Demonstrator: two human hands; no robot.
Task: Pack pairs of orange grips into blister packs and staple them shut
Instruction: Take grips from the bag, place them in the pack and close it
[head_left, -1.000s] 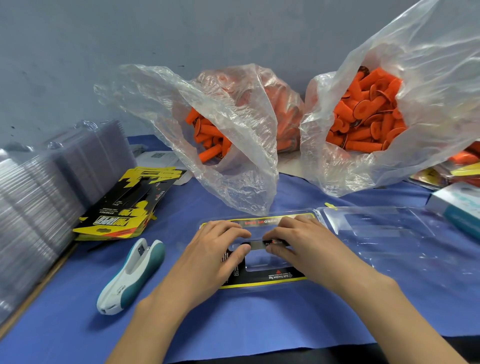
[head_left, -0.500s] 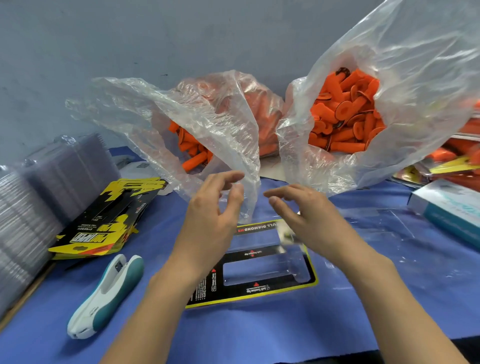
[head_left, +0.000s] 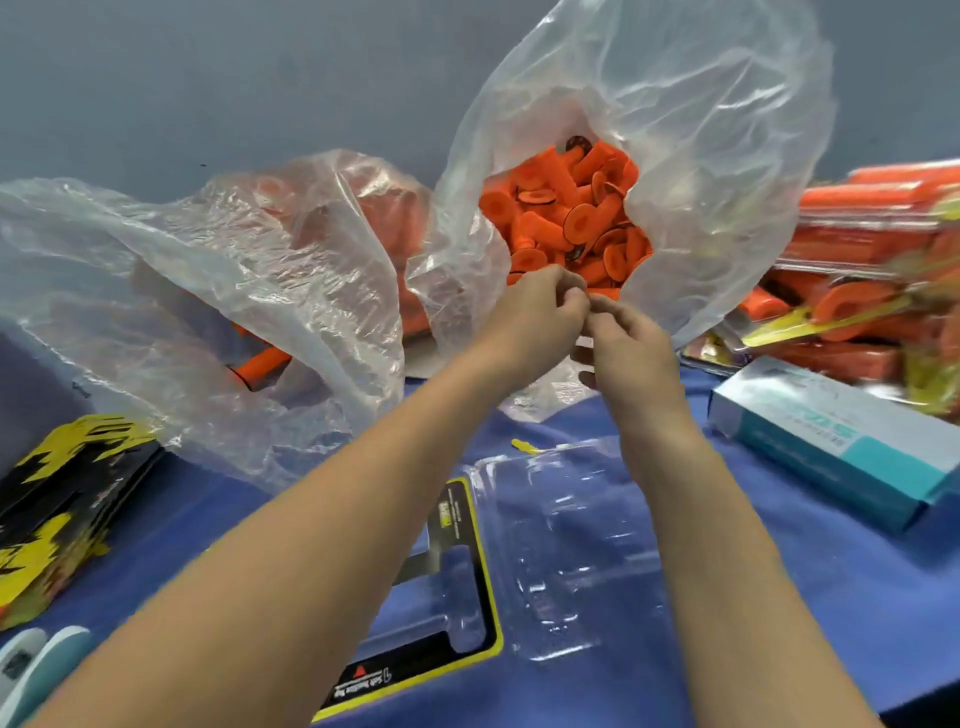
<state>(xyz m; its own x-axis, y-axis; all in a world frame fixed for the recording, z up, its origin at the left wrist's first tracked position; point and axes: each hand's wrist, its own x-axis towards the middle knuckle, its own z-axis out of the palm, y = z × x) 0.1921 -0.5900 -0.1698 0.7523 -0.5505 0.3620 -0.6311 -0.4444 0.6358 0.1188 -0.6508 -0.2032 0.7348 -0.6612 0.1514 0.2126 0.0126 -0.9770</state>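
Loose orange grips (head_left: 566, 218) fill a clear plastic bag (head_left: 691, 130) at the back, its mouth facing me. My left hand (head_left: 535, 312) and my right hand (head_left: 626, 345) meet at the lower lip of that mouth, fingertips touching and curled. Whether they pinch the plastic, a grip or nothing is hidden. On the blue cloth below my arms lies an open clear blister pack (head_left: 561, 545) with a black and yellow card (head_left: 467, 587) in its left half; no grips are in it. A white and teal stapler (head_left: 31, 670) lies at the bottom left.
A second clear bag (head_left: 218, 291) with orange grips (head_left: 260, 364) slumps at the left. A stack of black and yellow cards (head_left: 52, 509) lies left. A teal and white box (head_left: 841, 441) sits right, with filled blister packs (head_left: 872, 249) piled behind it.
Both hands left the card in the blister pack, rose and reached forward to the right bag's mouth. The view swung right and closer to the bags.
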